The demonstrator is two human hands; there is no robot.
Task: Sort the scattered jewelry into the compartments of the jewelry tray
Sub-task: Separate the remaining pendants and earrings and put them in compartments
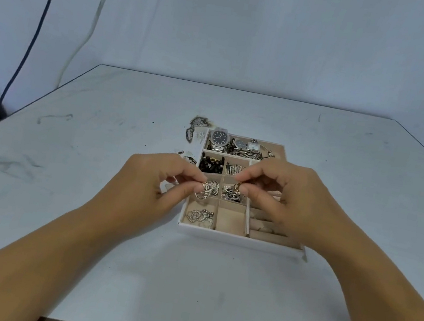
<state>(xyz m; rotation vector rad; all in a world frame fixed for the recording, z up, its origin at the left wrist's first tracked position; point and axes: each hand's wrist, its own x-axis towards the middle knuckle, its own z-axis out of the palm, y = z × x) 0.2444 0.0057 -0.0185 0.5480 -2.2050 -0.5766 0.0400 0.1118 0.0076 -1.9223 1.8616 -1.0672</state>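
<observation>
Pale wall (254, 28) and a scuffed grey-blue table (88, 196) fill the view, with two cables (35, 29) hanging down at the far left. Near the middle of the table sits the tray (240, 240), a white-rimmed box with tan compartments. Its long far compartment holds watches (219, 138). The row below has dark beads (211, 163) on the left and silver bits beside them. Nearer compartments hold more silver, and one in the near row is bare.

Both hands hover over the tray's middle rows. The left hand (152, 181) pinches a silver piece (207, 189) between thumb and forefinger, the other fingers curled in. It may be a ring or a clip, but the blur makes that hard to tell. The right hand (290, 200) pinches a small gold-toned piece (237, 187) the same way, near the left hand's catch and apart from it by a narrow gap. A few loose pieces (197, 122) lie on the table just past the tray's far left corner, not yet sorted.

Such things should be very light, hard and smooth, so they are likely to slip or spin in a loose pinch. Any chain parts would be limp and prone to snag on pieces already in a compartment. A fingertip pinch on the solid body, rather than on a dangling end, looks the safest hold, with a low release into the matching compartment.
</observation>
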